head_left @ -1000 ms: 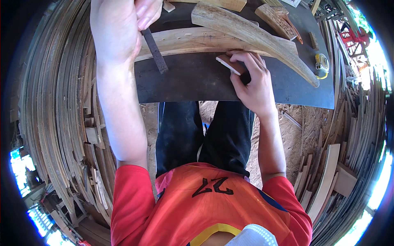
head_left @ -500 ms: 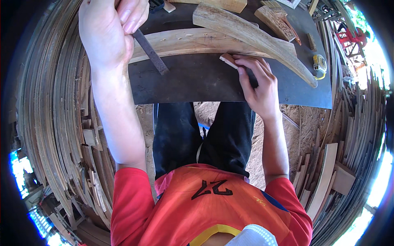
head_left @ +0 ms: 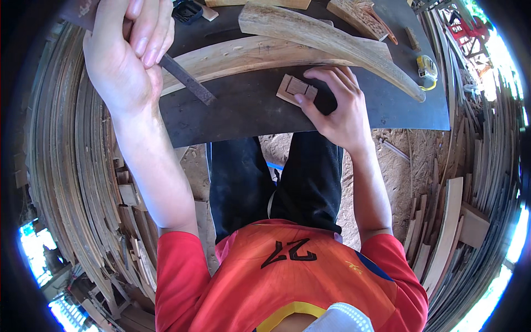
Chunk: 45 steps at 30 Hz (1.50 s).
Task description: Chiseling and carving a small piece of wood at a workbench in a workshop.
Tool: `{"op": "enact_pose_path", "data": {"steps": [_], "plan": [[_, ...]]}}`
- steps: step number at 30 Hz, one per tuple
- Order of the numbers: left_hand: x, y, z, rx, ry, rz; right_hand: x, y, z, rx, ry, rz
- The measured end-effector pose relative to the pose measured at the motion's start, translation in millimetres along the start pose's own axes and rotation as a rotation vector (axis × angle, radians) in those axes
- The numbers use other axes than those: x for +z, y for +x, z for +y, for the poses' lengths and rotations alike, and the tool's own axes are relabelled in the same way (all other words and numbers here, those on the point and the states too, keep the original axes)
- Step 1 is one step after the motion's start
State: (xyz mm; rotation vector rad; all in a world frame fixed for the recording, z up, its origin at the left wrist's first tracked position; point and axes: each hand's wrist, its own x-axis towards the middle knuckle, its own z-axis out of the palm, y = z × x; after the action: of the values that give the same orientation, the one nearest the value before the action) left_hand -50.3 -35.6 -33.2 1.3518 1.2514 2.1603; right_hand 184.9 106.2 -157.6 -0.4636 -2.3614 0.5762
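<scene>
In my left hand, raised over the left side of the table, the fingers are closed round a long, flat, dark metal bar. Its lower end points down toward the tabletop, and its other end runs out of view at the upper left. A small wooden block with dark lines marked on its upper face lies near the table's front edge. My right hand is at its right side, thumb tip touching the block and the other fingers spread apart beyond it.
Behind the block, a curved timber lies across the dark table, with another curved piece resting over it. A yellow tape measure and a wooden plane-like block lie right. Stacked wood strips flank both sides.
The small block has turned from edge-on to showing its marked face and moved slightly left. My right fingers have spread from it. My left hand has shifted left with the metal bar.
</scene>
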Motion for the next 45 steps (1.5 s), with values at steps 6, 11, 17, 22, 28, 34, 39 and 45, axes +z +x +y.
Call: {"op": "enact_pose_path", "data": {"steps": [6,11,17,22,28,34,39,45], "plan": [[-8,4,12,-0.073,-0.081,-0.011,1,-2,1,-0.07,-0.105,-0.028],[-4,-4,26,0.102,-0.129,0.009,-2,-4,3,-0.076,-0.061,-0.029],[5,-4,30,0.083,-0.318,-0.162,0,-3,5,-0.082,-0.042,-0.02],[33,-6,24,0.185,-0.197,-0.092,5,-6,8,-0.108,-0.062,0.024],[54,-1,2,0.207,-0.026,0.135,3,-7,7,-0.086,-0.068,0.009],[84,8,-15,0.147,0.066,0.37,4,-7,7,-0.075,-0.063,0.002],[83,10,-25,0.142,-0.006,0.311,5,-8,7,-0.065,-0.078,0.013],[100,15,-21,-0.306,-1.135,0.081,4,-5,6,-0.065,-0.068,0.0]]}}
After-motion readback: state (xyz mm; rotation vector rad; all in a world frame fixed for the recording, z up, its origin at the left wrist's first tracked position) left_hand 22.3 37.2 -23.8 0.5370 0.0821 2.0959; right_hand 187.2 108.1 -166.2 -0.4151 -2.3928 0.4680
